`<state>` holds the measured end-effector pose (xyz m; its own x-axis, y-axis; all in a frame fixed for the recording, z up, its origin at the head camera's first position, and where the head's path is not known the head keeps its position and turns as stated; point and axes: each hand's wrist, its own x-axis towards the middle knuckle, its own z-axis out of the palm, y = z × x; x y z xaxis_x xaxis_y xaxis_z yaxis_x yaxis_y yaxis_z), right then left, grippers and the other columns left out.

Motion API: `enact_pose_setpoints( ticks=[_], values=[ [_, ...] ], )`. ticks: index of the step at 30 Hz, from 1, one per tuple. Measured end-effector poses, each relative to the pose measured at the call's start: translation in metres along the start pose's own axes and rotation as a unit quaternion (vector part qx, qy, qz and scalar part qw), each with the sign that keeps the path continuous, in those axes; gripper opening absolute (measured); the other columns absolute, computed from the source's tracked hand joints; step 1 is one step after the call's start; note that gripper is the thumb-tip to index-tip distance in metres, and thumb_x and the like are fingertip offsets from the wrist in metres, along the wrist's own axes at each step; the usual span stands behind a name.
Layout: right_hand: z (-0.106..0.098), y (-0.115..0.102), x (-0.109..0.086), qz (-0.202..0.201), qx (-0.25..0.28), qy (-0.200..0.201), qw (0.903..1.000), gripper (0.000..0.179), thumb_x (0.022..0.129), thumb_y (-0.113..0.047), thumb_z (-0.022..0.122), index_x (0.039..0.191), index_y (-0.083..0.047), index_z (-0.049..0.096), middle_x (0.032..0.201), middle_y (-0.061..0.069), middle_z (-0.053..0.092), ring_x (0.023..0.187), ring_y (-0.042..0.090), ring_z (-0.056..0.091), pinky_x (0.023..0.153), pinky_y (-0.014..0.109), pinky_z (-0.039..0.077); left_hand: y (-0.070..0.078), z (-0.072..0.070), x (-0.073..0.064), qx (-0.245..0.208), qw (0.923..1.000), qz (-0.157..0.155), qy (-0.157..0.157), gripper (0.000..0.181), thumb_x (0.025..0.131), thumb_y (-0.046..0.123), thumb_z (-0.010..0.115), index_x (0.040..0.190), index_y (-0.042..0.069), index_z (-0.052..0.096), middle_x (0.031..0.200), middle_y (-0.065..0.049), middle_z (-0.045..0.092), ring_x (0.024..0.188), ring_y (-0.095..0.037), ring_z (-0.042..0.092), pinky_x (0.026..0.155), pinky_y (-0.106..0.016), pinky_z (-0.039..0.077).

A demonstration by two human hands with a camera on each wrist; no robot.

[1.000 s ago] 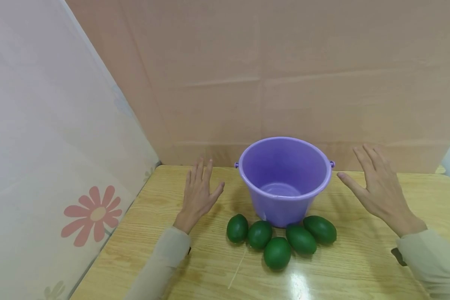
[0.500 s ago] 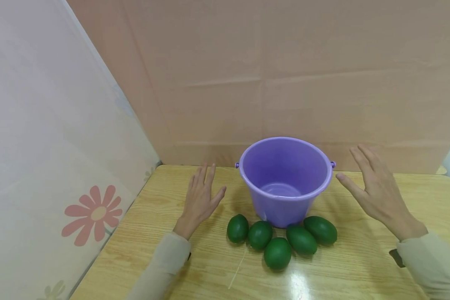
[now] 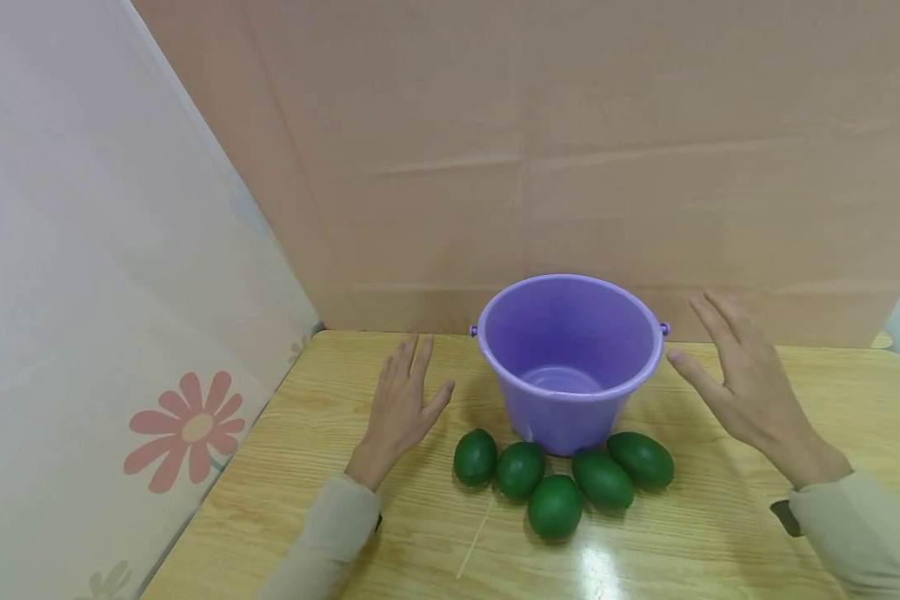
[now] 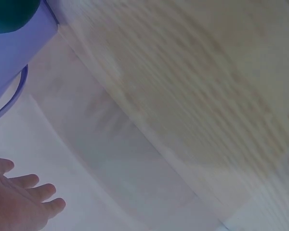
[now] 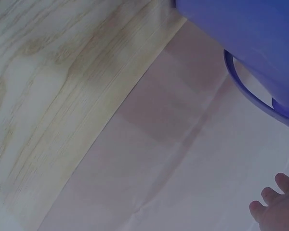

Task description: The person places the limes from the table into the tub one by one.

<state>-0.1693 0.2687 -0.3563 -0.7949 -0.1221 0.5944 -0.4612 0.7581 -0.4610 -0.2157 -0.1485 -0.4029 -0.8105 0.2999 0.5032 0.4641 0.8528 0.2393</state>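
A purple bucket (image 3: 562,421) stands upright on the table, its inside bare down to the base. Left of it my left hand (image 3: 399,408) is held with fingers straight and thumb spread, touching nothing. On the other side my right hand (image 3: 753,400) is likewise spread, thumb pointing at the bucket's right handle knob (image 3: 665,328). Several green fruits like limes or small avocados lie in front of the bucket, among them a leftmost fruit (image 3: 475,457), a front fruit (image 3: 554,507) and a rightmost fruit (image 3: 641,460). Both wrist views show the bucket's handle (image 4: 17,96) hanging behind it.
The wood-grain table (image 3: 285,500) meets a tan sheet (image 3: 420,167) at its back edge, close behind the bucket. A pale wall covering with a red flower (image 3: 183,431) borders the left side. A thin pale strip (image 3: 474,542) lies near the front fruit.
My left hand has drawn slightly down and toward the bucket. My right hand has shifted a little left, closer to the bucket. Bucket and fruits have stayed in place.
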Motion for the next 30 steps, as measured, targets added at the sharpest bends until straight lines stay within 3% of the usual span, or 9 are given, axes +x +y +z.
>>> enact_pose_setpoints(
  ticks=[5, 19, 30],
  values=[
    [0.002, -0.006, -0.001, -0.003, 0.011, 0.000, 0.9999, 0.070, 0.096, -0.021, 0.061, 0.158, -0.016, 0.028, 0.163, 0.015, 0.024, 0.151, 0.041, 0.019, 0.118, 0.070, 0.011, 0.001, 0.001, -0.002, 0.001, 1.0000, 0.007, 0.005, 0.073, 0.096, 0.041, 0.058, 0.155, 0.008, 0.031, 0.156, -0.025, 0.034, 0.144, -0.044, 0.035, 0.115, -0.063, 0.031],
    [0.009, -0.016, -0.003, -0.002, 0.033, -0.003, 0.9994, 0.068, 0.094, -0.021, 0.062, 0.155, -0.013, 0.033, 0.162, 0.016, 0.027, 0.150, 0.042, 0.021, 0.118, 0.069, 0.012, 0.006, 0.001, -0.006, -0.007, 0.9997, 0.016, -0.020, 0.073, 0.097, 0.042, 0.056, 0.156, 0.009, 0.028, 0.158, -0.022, 0.032, 0.146, -0.042, 0.032, 0.117, -0.062, 0.028],
    [0.015, -0.022, -0.002, -0.016, 0.042, -0.003, 0.9990, 0.067, 0.093, -0.020, 0.064, 0.154, -0.016, 0.037, 0.161, 0.017, 0.028, 0.149, 0.042, 0.024, 0.115, 0.073, 0.017, 0.006, 0.000, -0.009, -0.028, 0.9979, 0.042, -0.041, 0.074, 0.097, 0.041, 0.058, 0.157, 0.011, 0.027, 0.157, -0.021, 0.034, 0.146, -0.039, 0.034, 0.118, -0.060, 0.028]
  ],
)
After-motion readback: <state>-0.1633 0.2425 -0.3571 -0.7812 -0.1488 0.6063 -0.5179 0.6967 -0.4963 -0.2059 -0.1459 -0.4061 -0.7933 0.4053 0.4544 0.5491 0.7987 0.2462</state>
